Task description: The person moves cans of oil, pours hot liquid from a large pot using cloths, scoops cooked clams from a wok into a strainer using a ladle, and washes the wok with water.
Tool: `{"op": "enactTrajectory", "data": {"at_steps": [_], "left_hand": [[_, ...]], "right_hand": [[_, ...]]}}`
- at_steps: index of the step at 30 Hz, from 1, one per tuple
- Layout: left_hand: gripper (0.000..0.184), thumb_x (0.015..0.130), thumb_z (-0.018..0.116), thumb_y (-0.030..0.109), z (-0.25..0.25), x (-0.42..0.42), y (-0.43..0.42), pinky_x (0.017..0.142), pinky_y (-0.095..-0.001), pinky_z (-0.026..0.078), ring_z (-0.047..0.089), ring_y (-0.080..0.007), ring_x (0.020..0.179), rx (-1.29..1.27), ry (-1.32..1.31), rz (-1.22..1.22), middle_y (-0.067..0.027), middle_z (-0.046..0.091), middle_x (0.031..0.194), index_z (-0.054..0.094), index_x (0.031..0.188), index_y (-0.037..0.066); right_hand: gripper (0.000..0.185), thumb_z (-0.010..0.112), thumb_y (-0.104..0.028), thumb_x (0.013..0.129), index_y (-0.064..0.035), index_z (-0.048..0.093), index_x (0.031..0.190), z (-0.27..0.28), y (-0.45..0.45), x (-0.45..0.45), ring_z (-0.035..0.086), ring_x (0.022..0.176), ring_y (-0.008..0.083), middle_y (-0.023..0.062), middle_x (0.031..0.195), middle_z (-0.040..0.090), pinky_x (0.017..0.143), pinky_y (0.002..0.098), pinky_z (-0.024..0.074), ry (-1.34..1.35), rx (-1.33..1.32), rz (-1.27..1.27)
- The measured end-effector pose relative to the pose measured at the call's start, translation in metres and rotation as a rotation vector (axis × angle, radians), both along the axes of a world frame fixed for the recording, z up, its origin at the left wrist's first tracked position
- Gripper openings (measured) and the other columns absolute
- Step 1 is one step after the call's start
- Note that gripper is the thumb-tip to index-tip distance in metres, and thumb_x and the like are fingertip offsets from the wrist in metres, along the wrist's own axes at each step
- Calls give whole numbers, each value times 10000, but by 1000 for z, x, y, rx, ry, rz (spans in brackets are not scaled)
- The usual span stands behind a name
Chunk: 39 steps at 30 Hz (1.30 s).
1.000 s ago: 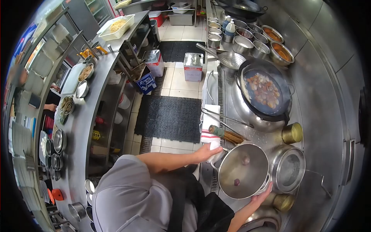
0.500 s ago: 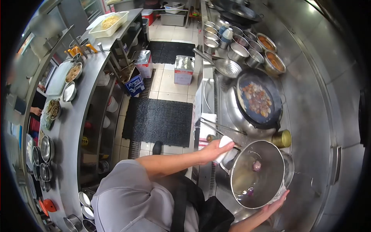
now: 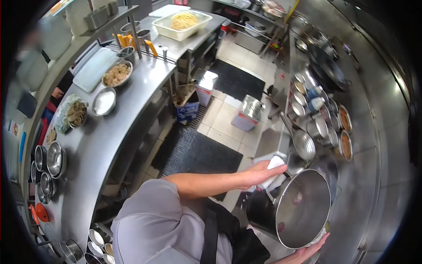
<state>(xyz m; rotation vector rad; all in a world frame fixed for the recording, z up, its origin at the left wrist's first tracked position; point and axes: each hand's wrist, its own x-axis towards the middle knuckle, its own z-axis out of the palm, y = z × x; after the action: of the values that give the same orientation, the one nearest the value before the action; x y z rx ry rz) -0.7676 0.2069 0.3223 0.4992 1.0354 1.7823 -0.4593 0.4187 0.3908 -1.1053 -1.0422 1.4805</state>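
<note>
A deep steel pot (image 3: 303, 209) hangs tilted in front of me, its mouth turned toward the right. A pinkish-purple piece, perhaps onion (image 3: 297, 197), shows inside, with another low by the rim. My left hand (image 3: 261, 174) is closed around a folded white cloth (image 3: 276, 169) at the pot's near-side handle. At the opposite, lower side, my right hand (image 3: 310, 250) grips the pot through a cloth; its fingers are partly hidden by the rim. Just beyond the pot, a dark wok (image 3: 332, 169) is mostly covered from view.
A perforated ladle (image 3: 304, 145) lies beside the wok. Several seasoning containers (image 3: 317, 128) line the stove. To the left runs a steel counter (image 3: 132, 119) with bowls of food. Tins (image 3: 248, 113) and a black mat (image 3: 189, 149) are on the floor. Another person's hand (image 3: 57, 93) shows at far left.
My view has swung round to the right. Both hands still hold the pot, which now covers much of the wok, and the liquid seen inside before no longer shows clearly.
</note>
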Motion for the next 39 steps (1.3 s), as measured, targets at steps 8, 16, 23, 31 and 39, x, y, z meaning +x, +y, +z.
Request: {"op": "enactTrajectory", "data": {"at_steps": [8,16,23,31,39], "left_hand": [[553,954,605,591,-38,-195,-59,640,-276,494,612,-109,766,-279,233,364,-40,664,919,644,1121,65],[517,958,659,485,-132,-375,-70,869,-311,496,624,-136,979,-563,112,464,-42,680,1091,656,1191,24],[413,963,672,437,-188,-510,-32,852,-303,492,619,-119,947,-674,71,395,-13,670,1051,650,1131,60],[629,908,705,520,-265,-662,75,1021,-356,434,582,-184,1153,-722,91,109,-58,641,1249,594,1306,45],[689,935,654,537,-331,-766,256,1070,-344,400,558,-221,1224,-757,203,-313,-121,623,1318,580,1347,-11]], "right_hand": [[666,603,-505,959,-40,492,1423,-115,6,-222,547,1280,317,130,1438,544,1086,478,445,242,-413,557],[414,565,-378,1011,-39,629,1240,-229,18,-436,676,1088,271,118,1191,699,1004,444,511,371,-698,678],[405,547,-373,1009,-41,641,1220,-319,58,-548,669,1094,269,116,1167,708,1014,446,496,430,-980,675],[372,539,-366,1022,-77,634,1236,-355,87,-613,655,1109,231,72,1188,697,1004,419,498,498,-988,439],[494,497,-458,1012,-73,600,1305,-418,106,-674,615,1193,282,100,1275,662,1071,449,449,540,-930,55]]}}
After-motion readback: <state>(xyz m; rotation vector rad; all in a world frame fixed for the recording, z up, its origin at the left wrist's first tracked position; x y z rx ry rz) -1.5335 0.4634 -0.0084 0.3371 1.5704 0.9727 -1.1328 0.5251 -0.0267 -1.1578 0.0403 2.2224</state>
